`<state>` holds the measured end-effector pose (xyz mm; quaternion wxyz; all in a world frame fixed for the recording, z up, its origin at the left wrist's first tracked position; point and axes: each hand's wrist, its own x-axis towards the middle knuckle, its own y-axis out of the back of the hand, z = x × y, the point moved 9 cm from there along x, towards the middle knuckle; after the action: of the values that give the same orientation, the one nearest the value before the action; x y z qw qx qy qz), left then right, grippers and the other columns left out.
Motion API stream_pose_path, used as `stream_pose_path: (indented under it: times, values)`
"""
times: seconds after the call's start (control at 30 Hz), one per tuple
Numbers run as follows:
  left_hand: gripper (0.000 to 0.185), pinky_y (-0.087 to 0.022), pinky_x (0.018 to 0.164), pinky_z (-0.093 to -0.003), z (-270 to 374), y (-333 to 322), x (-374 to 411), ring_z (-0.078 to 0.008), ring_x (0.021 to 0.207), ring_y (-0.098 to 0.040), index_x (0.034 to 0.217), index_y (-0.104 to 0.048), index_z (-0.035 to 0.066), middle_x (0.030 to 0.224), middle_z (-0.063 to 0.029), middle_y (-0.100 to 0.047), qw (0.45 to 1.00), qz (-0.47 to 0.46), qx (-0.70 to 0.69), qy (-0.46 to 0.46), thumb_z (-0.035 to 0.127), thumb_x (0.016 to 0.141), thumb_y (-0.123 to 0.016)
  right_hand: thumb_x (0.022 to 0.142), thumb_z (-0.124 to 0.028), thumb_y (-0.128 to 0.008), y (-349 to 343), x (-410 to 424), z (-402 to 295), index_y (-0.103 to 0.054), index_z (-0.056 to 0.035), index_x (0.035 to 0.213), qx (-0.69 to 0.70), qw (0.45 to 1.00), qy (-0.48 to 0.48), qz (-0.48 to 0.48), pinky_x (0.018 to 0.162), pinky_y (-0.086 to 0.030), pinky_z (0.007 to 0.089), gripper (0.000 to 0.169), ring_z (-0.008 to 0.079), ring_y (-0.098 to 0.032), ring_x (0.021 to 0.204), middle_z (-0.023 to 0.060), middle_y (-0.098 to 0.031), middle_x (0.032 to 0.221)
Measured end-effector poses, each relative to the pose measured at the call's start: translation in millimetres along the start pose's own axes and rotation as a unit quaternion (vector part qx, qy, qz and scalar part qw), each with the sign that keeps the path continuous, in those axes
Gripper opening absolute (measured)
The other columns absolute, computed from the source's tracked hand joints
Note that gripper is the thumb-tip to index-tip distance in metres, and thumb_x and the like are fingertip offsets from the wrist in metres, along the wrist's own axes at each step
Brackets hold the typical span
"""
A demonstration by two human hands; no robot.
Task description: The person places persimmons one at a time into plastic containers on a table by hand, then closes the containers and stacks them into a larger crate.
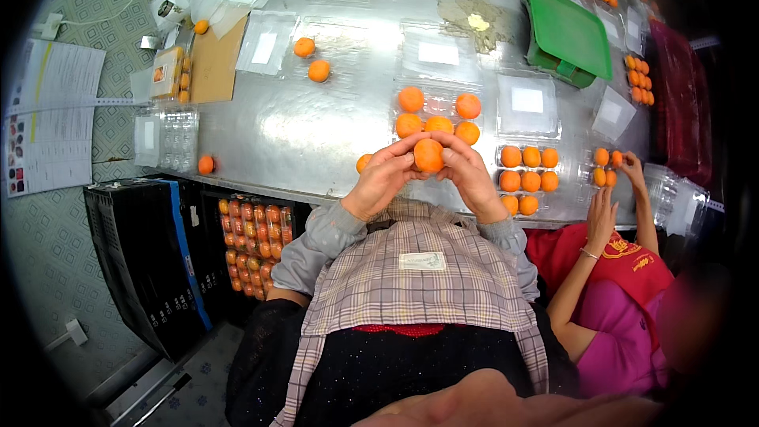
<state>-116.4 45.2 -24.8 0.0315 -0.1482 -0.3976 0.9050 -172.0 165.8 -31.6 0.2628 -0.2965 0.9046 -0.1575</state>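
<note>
Between the fingertips of my left hand (385, 175) and my right hand (468, 169) is an orange citrus fruit (429, 155), held by both. Just beyond them lies an open clear plastic clamshell tray (437, 99) with several orange fruits in its cups; my hands hide its near part. The tray's lid (440, 53), bearing a white label, is folded back on the metal table. Another orange fruit (363, 162) sits beside my left hand, partly hidden by it.
A co-worker's hands (602, 213) are at a tray on the right, past a filled clamshell (529, 173). A green plastic basin (569, 29) stands farther back. Two loose fruits (319, 70) and cardboard (218, 62) lie left. Below the table edge, a black crate (142, 261) stands beside packed fruit (255, 243).
</note>
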Motion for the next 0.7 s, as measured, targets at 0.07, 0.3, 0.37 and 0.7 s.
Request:
stream_pose_path:
  times: [0.07,0.3,0.37,0.7]
  values:
    - [0.046,-0.053,0.099,-0.0382,-1.6,3.1,-2.3,-0.022,0.119,-0.061,0.149,-0.044,-0.001,0.137,-0.0138,-0.058,0.999,0.032,0.027,-0.003,0.018,0.107,-0.048,0.1,-0.022,-0.063,-1.8,-4.2,2.6,-0.056,-0.0021,0.139,-0.034,0.999,0.013,-0.009,0.081,-0.052,0.0253,0.044,0.0111,-0.062,0.1,0.0051,-0.063,0.124]
    - [0.031,-0.058,0.084,-0.0313,-10.7,15.8,-10.8,-0.0132,0.094,-0.066,0.133,-0.056,0.002,0.114,-0.007,-0.066,0.989,0.118,0.088,-0.012,0.018,0.107,-0.05,0.096,-0.023,-0.071,-7.0,-17.6,9.4,-0.05,-0.0034,0.142,-0.033,0.999,0.003,-0.025,0.082,-0.054,0.027,0.054,0.0138,-0.063,0.106,0.0053,-0.062,0.124]
    - [0.029,-0.058,0.081,-0.0294,-11.7,17.1,-13.2,-0.0118,0.09,-0.066,0.13,-0.058,0.002,0.109,-0.006,-0.067,0.986,0.125,0.107,-0.011,0.019,0.107,-0.052,0.096,-0.022,-0.071,-10.7,-19.7,12.4,-0.049,-0.0039,0.141,-0.016,0.999,-0.013,-0.035,0.083,-0.055,0.0278,0.053,0.0144,-0.063,0.107,0.0058,-0.062,0.124]
    - [0.025,-0.056,0.078,-0.0259,-10.6,19.1,-19.3,-0.0103,0.087,-0.065,0.124,-0.061,0.002,0.108,-0.0046,-0.066,0.977,0.15,0.154,-0.005,0.015,0.103,-0.058,0.094,-0.019,-0.071,-9.9,-16.6,24.3,-0.05,-0.0047,0.14,-0.012,0.998,-0.037,-0.04,0.082,-0.057,0.0287,0.053,0.0148,-0.063,0.106,0.007,-0.062,0.123]
